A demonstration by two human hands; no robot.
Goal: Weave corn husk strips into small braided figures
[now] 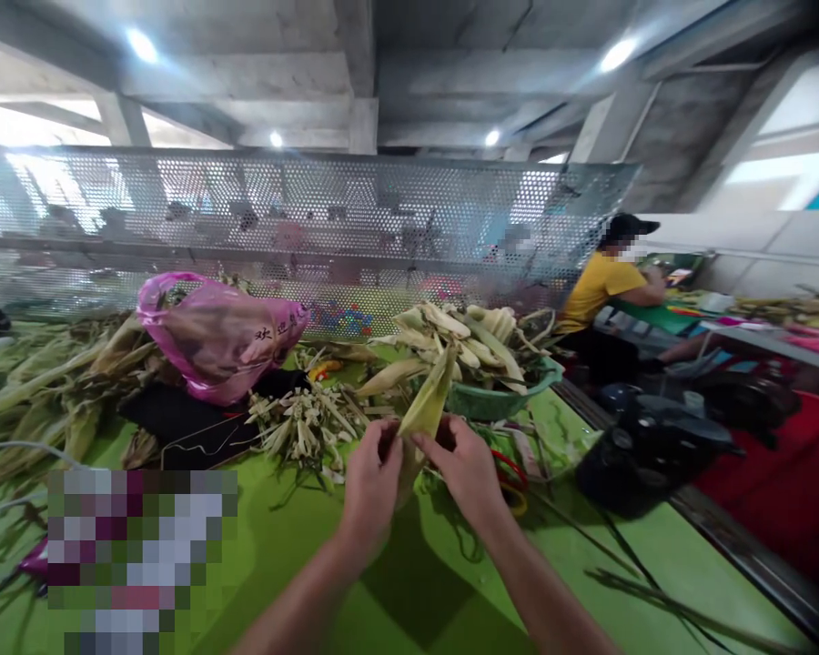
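Between my two hands a yellow-green corn husk [429,400] stands upright, its pointed tip facing away from me. My left hand [375,478] pinches its left edge, thumb on the near side. On the opposite edge, the thumb and fingers of my right hand [465,468] are closed too. The lower part of the husk hangs between the palms, partly hidden. Just beyond lies a green basket [498,400] heaped with pale corn husks [481,341]. Left of my hands is a pile of short cut husk ends [307,423].
A pink plastic bag [222,341] sits at the back left beside long dried husks [75,391]. Scissors with red and yellow handles [511,473] lie right of my hands. A black container [645,450] stands at the right edge. Farther right sits a person in yellow [597,291].
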